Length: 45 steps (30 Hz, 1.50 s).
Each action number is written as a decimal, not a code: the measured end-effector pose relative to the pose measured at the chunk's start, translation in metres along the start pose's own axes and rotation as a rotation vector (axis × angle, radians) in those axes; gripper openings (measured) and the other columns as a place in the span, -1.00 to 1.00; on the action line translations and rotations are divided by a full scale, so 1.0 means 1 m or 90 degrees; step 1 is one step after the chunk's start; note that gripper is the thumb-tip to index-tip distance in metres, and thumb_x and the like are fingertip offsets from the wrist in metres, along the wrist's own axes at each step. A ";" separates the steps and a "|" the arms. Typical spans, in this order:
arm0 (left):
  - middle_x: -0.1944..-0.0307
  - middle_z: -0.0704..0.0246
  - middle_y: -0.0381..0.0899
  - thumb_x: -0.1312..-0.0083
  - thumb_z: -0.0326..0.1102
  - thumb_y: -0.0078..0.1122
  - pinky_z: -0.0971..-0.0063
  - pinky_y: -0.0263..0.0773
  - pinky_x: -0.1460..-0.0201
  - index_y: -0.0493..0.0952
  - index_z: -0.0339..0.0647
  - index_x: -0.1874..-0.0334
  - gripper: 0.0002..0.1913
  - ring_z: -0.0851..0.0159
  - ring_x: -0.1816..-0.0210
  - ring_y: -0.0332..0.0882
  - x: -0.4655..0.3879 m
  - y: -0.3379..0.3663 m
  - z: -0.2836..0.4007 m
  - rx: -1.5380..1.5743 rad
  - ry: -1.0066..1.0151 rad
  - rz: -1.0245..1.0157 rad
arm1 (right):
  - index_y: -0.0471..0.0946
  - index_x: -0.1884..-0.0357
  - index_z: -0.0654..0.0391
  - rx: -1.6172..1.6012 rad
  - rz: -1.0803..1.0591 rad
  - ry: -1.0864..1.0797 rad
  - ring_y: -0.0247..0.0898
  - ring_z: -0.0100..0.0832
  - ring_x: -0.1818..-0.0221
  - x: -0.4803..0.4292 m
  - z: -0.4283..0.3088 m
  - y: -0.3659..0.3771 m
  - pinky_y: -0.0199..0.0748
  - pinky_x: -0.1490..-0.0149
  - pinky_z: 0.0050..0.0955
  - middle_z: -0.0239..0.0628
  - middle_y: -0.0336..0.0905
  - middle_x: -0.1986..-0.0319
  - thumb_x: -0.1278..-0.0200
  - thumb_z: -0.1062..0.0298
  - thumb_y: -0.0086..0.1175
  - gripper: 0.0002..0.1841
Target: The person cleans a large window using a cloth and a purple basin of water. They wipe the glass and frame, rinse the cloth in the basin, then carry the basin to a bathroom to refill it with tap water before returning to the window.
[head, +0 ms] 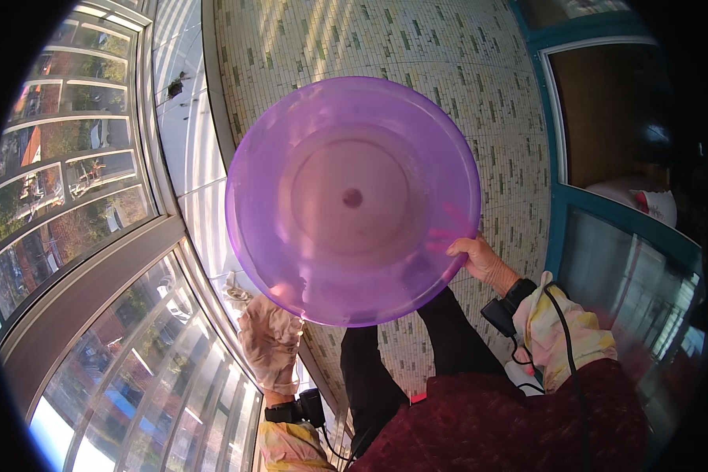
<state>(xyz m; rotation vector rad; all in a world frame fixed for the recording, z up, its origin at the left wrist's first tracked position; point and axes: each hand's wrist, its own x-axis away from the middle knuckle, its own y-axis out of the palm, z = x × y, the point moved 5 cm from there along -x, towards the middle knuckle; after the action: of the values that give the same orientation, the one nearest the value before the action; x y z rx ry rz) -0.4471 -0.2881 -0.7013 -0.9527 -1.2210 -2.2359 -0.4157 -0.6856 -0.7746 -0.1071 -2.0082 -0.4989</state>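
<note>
A round translucent purple plastic basin is held up in front of me, its inside facing the camera. My right hand grips its rim at the lower right, thumb on the inside and fingers showing pink through the plastic behind. My left hand is mostly hidden under a crumpled beige cloth at the basin's lower left rim; how its fingers lie under the cloth cannot be told. The basin looks to have nothing in it, only a dark round spot at the centre of its bottom.
A white tiled ledge runs along the barred window on the left, with dark debris and another crumpled cloth on it. Mosaic-patterned tiles cover the floor. Teal-framed glass panels stand at right. Black cables hang from both wrists.
</note>
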 end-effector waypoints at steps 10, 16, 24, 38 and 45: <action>0.43 0.32 0.47 -0.18 -0.57 -0.05 0.41 0.43 0.33 0.50 -0.32 0.16 -0.79 0.28 0.42 0.48 0.033 0.070 0.056 -1.332 0.346 -0.001 | 0.00 -0.45 -0.09 -0.073 -0.081 0.026 0.50 -0.03 -0.02 0.082 -0.058 0.032 0.53 -0.02 -0.15 -0.01 0.43 -0.05 0.07 0.62 -0.08 -0.09; 0.22 0.28 0.59 -0.16 -0.63 -0.19 0.47 0.51 0.17 0.50 -0.26 -0.07 -0.57 0.31 0.24 0.61 0.046 0.084 0.078 -1.016 0.275 0.174 | 0.03 -0.43 -0.08 -0.111 -0.049 -0.030 0.53 -0.12 0.05 0.096 -0.079 0.005 0.62 0.46 -0.18 -0.11 0.49 0.08 0.07 0.60 -0.01 -0.11; -0.03 0.25 0.51 -0.31 -0.49 -0.04 0.53 0.38 -0.14 0.36 -0.34 -0.19 -0.62 0.34 -0.01 0.49 0.049 0.112 0.061 -0.304 0.200 0.158 | 0.10 -0.40 -0.05 -0.108 0.018 -0.122 0.55 -0.11 0.12 0.111 -0.111 -0.018 0.61 0.38 -0.25 -0.13 0.54 0.15 0.10 0.58 0.01 -0.13; 0.04 0.30 0.49 -0.47 -0.28 -0.14 0.50 0.40 -0.09 0.41 -0.21 -0.06 -0.76 0.34 -0.01 0.46 0.080 0.148 0.071 -0.305 0.422 0.158 | 0.44 -0.02 0.25 -0.005 0.026 -0.110 0.49 -0.42 0.35 0.084 -0.107 -0.029 0.47 0.13 -0.46 -0.26 0.57 0.34 0.12 0.59 0.04 -0.50; 0.02 0.38 0.43 -0.49 -0.24 -0.22 0.52 0.32 -0.14 0.40 -0.13 -0.06 -0.76 0.39 -0.05 0.39 0.049 0.117 0.050 -0.438 0.474 0.185 | 0.26 -0.29 0.16 0.084 -0.022 -0.021 0.51 -0.38 0.29 0.019 -0.053 -0.005 0.49 0.14 -0.42 -0.21 0.54 0.23 0.10 0.57 0.04 -0.26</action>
<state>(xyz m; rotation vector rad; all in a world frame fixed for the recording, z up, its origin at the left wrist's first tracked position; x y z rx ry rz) -0.3877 -0.3092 -0.5803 -0.3658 0.0169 -2.4294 -0.3821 -0.7133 -0.7389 0.0006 -2.0718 -0.3878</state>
